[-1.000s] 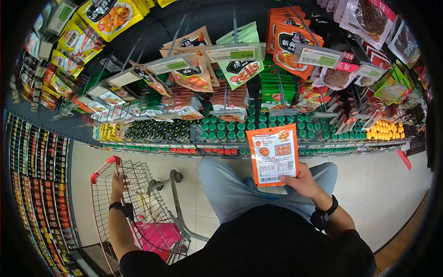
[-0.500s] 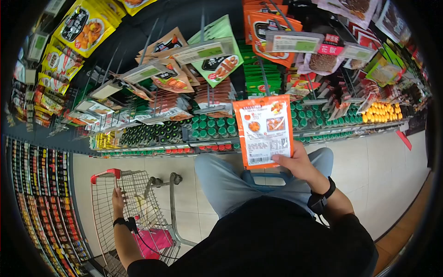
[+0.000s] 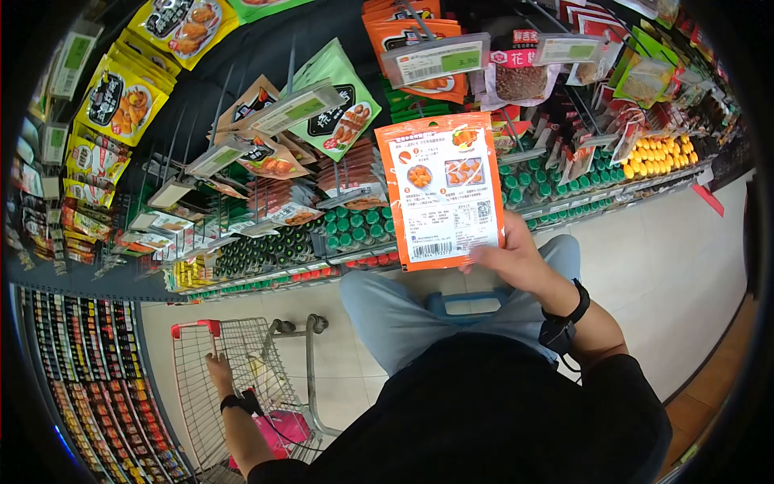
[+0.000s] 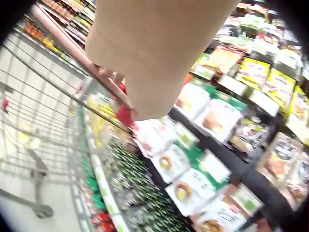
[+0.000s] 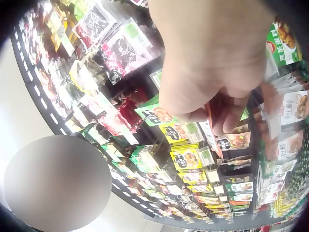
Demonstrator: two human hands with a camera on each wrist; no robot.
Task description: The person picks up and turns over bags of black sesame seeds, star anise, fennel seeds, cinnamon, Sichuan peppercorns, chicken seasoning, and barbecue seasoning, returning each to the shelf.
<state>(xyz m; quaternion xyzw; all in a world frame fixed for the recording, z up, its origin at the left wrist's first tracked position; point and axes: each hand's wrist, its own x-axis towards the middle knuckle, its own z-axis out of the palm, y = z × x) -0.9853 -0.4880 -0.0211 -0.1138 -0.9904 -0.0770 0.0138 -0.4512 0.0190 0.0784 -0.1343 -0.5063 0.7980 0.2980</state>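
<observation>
My right hand (image 3: 522,256) holds an orange-edged seasoning packet (image 3: 442,189) by its lower right corner, thumb across the front. Its white printed back, with small food pictures and a barcode, faces me. In the right wrist view the packet (image 5: 211,131) shows only as a thin edge beneath the curled fingers. At lower left, my left hand (image 3: 218,373) grips the rail of a wire shopping cart (image 3: 196,329). The left wrist view shows that hand (image 4: 149,63) from behind, curled round the pinkish rail (image 4: 60,36), most fingers hidden.
Hanging seasoning packets, among them green ones (image 3: 334,105) and yellow ones (image 3: 125,93), face me on hooks with price tags (image 3: 439,60). Green-capped bottles (image 3: 359,228) line the shelf below. A pink bag (image 3: 278,436) lies in the cart. A blue stool-like piece (image 3: 463,306) shows between my knees.
My right hand has raised the packet, bringing it closer and leftward in view. The head view has turned, so the shelves shift. My left hand stays on the cart rail.
</observation>
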